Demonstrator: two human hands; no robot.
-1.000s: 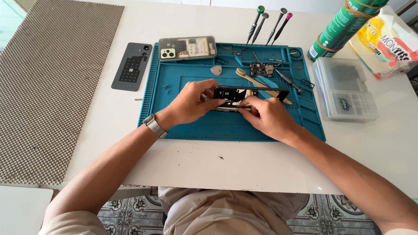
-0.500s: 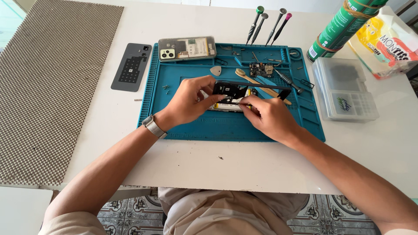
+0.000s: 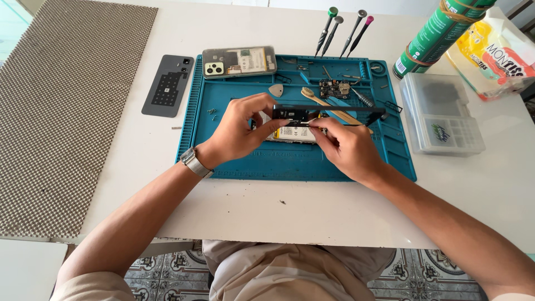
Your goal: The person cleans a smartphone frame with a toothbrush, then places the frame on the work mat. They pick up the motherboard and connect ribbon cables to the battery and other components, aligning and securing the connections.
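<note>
1. Pinched btwn thumb and fingers of the left hand (image 3: 237, 131), a black phone frame (image 3: 329, 113) is held edge-on, raised above the blue repair mat (image 3: 251, 161); fingers clamped on its left end.
2. Right hand (image 3: 343, 147) grips the frame's lower edge near the middle, fingertips closed on it; a thin pale strip shows btwn the two hands, too small to tell what it is.
3. Under the frame, flat on the mat, lies a pale battery-like slab (image 3: 290, 134), partly hidden by both hands.
4. Toothbrush (image 3: 326, 105) w/ wooden handle lies diagonally on the mat behind the frame; a small circuit board (image 3: 334, 88) sits just beyond it.
5. Phone back cover (image 3: 239, 61), clear, w/ camera block, rests across the mat's top-left edge; a dark grey plate (image 3: 167, 85) lies on the white table (image 3: 334, 212) just left of the mat.
6. Four screwdrivers (image 3: 345, 28) stand beyond the mat's far edge.
7. Clear plastic parts box (image 3: 440, 114) sits right of the mat; a green can (image 3: 434, 36) stands behind it.
8. Silver wristwatch (image 3: 195, 163) on the left wrist.
</note>
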